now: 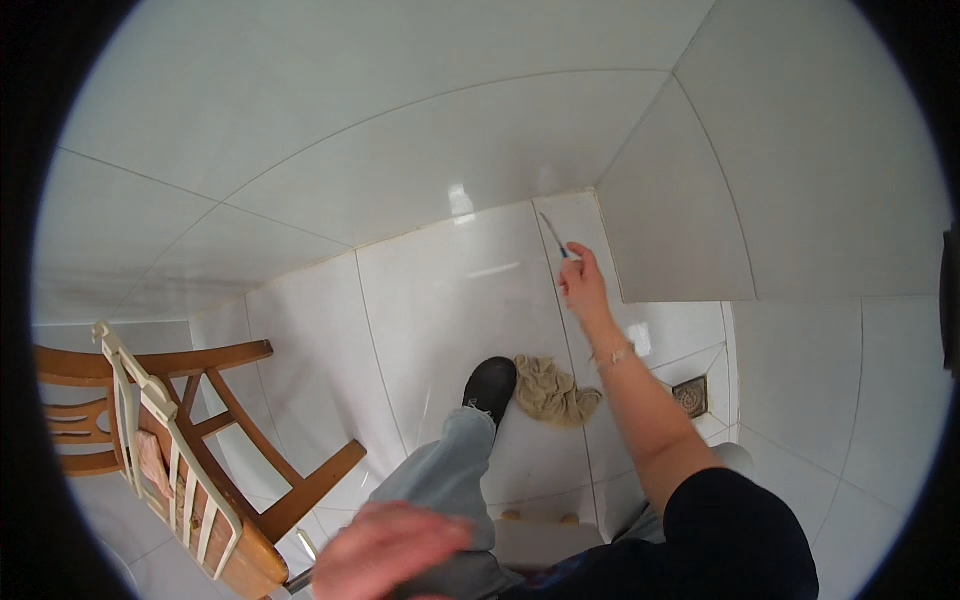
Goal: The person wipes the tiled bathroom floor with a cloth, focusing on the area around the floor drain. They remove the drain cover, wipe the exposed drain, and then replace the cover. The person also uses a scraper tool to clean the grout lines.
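Note:
My right hand (pixel 583 281) is stretched forward above the tiled floor, holding a thin pointed tool (pixel 555 236) with a blue part near my fingers; its exact kind cannot be told. The tool's tip points towards the base of the tiled wall, near the corner. My left hand (pixel 394 547) is blurred at the bottom, above my thigh, and whether it holds anything cannot be told. A crumpled beige cloth (pixel 551 390) lies on the floor beside my black shoe (pixel 491 386).
At left stands a wooden chair (pixel 277 450) with a cream plastic rack (pixel 184 457) on it. A floor drain (pixel 690 396) lies right of my forearm. Tiled walls (pixel 480 150) rise ahead and at right. A low stool (pixel 547 540) is below me.

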Available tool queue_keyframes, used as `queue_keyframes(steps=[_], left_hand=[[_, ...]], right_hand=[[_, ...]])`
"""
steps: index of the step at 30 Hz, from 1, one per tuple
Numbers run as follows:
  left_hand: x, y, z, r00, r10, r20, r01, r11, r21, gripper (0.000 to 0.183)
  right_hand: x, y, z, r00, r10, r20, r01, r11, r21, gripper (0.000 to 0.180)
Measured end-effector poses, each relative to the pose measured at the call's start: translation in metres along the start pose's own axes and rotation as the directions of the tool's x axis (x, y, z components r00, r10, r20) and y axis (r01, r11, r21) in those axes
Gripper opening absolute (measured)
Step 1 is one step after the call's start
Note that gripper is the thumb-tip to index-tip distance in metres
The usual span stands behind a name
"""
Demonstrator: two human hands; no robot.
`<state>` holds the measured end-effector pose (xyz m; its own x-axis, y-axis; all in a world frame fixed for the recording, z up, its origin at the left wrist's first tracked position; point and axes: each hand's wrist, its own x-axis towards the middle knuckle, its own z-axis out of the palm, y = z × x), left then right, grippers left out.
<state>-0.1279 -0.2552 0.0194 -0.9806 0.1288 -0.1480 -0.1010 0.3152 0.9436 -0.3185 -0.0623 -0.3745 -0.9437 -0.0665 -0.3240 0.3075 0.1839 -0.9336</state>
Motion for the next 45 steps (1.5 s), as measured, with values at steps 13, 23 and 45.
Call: queue_keyframes(steps=[13, 23, 45], left_hand=[[-0.017, -0.029, 0.022, 0.850, -0.059, -0.524, -0.079, 0.968, -0.237, 0.046], [-0.028, -0.025, 0.018, 0.783, -0.078, -0.617, -0.067, 0.976, -0.208, 0.046], [0.018, -0.041, -0.031, 0.763, -0.255, -0.594, 0.191, 0.967, -0.170, 0.053]], right_hand=[[-0.199, -0.226, 0.030, 0.424, -0.621, 0.659, 0.272, 0.782, 0.561, 0.033], [-0.139, 0.078, 0.026, 0.757, -0.216, 0.617, 0.645, 0.404, -0.649, 0.040], [0.176, 0.038, 0.031, 0.953, -0.124, -0.278, -0.214, 0.375, -0.902, 0.053]])
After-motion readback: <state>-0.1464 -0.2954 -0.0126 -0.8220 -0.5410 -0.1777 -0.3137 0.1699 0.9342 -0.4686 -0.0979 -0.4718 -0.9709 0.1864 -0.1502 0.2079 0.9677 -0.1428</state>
